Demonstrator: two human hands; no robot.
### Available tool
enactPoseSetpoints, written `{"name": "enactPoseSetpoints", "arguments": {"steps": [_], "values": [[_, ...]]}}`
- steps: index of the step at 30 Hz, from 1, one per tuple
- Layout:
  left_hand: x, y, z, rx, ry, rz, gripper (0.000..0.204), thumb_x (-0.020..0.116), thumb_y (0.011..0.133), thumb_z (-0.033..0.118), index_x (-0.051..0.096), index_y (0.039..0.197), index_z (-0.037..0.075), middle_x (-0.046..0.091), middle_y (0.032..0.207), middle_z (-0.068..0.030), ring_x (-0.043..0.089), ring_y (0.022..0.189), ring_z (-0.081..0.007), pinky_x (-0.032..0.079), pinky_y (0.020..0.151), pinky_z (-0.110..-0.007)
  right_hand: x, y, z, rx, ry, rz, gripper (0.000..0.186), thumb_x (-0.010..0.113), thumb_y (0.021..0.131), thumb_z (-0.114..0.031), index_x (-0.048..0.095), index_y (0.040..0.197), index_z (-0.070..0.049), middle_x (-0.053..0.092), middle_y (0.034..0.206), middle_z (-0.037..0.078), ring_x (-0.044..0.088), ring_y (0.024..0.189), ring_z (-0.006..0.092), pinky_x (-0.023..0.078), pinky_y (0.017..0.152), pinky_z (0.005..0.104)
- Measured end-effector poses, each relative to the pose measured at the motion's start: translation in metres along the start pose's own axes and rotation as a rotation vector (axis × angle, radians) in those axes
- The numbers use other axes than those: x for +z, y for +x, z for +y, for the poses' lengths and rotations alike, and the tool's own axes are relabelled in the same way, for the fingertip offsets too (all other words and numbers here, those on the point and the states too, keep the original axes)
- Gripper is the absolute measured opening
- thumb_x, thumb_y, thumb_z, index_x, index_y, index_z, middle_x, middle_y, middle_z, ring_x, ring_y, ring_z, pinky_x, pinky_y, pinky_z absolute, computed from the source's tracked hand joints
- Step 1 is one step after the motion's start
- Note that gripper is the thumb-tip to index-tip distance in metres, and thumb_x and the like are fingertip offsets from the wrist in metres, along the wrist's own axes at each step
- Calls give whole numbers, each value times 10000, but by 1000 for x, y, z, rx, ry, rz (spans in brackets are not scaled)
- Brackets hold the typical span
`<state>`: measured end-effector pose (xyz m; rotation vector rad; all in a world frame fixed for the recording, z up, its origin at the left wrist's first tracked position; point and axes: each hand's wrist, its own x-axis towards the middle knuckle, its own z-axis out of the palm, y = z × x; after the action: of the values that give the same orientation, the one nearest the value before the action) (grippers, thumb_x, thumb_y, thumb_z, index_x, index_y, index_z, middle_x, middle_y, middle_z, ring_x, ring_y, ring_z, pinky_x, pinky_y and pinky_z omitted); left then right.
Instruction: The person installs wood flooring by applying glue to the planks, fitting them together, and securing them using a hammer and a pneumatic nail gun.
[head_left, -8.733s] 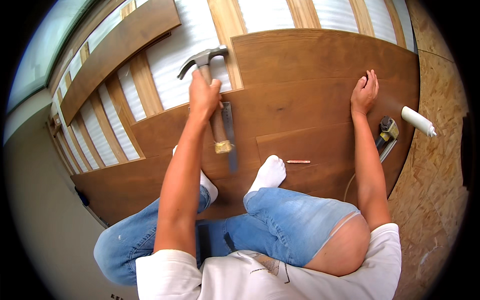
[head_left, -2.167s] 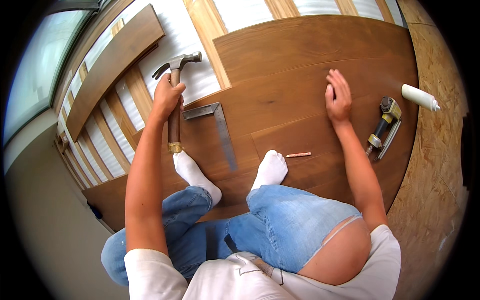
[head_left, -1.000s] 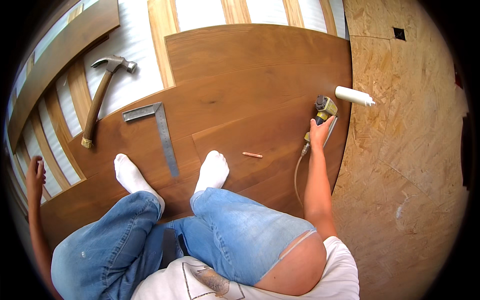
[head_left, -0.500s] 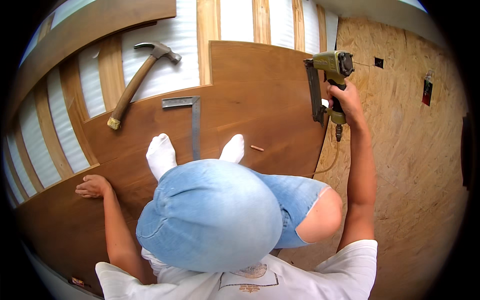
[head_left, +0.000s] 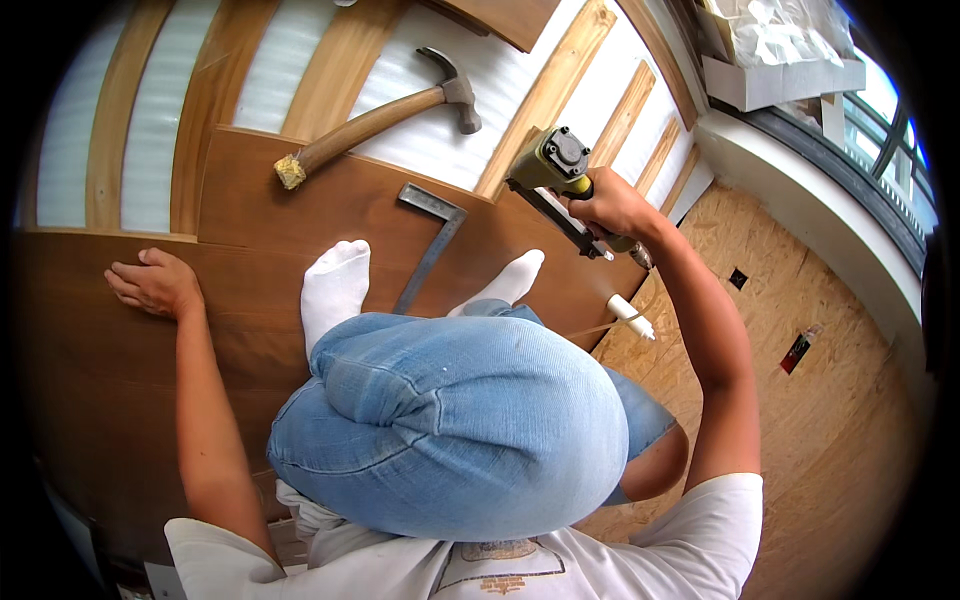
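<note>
My right hand [head_left: 615, 208] is wrapped round the handle of a pneumatic nail gun [head_left: 562, 158], held above the brown floor planks at the right. The gun's long magazine slants down toward my right foot. At the left my left hand [head_left: 158, 284] rests on a brown plank [head_left: 110, 340] close to its far edge, fingers stretched out, holding nothing. A claw hammer [head_left: 375, 122] with a wooden handle lies across the plank edge and the battens. Ahead of my feet, a metal try square [head_left: 428, 235] lies on the planks, its lower end hidden behind my leg.
Wooden battens [head_left: 210, 100] with white foam [head_left: 160, 150] between them stretch beyond the planks. A white tube with a nozzle [head_left: 630, 315] lies by the chipboard [head_left: 740, 400]. A thin air hose [head_left: 595, 327] runs beside my right knee. A window ledge [head_left: 830, 190] borders the far right.
The view has turned and shifted. My right hand has carried the nail gun leftward and tilted it over the planks. The white tube now shows. My left hand stays on the plank.
</note>
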<state>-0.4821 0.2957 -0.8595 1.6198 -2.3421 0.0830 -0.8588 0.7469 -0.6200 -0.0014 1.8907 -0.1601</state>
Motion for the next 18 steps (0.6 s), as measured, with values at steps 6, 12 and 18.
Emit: {"name": "enactPoseSetpoints", "arguments": {"steps": [6,12,18], "values": [[0,1,1,-5,-25,34,603,540,984,347,509,1427,-63,452,1545,-242,421,1424,-406,323,1193,-490,-8,23,-14,-4,-167,-84,230,664,819,-98,659,999,45,577,581,41,551,463,129,464,457,313],[0,3,5,-9,-6,58,572,540,978,349,552,1397,-40,481,1532,-221,434,1420,-395,344,1182,-473,-14,38,-22,-31,-284,-128,198,664,812,-120,661,932,37,594,574,60,576,465,150,482,463,328],[-3,1,6,-32,-39,59,588,548,974,360,545,1410,-35,479,1536,-218,439,1418,-387,341,1192,-464,-8,42,-50,-19,-556,-138,236,694,791,-172,669,881,46,639,608,112,618,483,209,525,497,363]]}}
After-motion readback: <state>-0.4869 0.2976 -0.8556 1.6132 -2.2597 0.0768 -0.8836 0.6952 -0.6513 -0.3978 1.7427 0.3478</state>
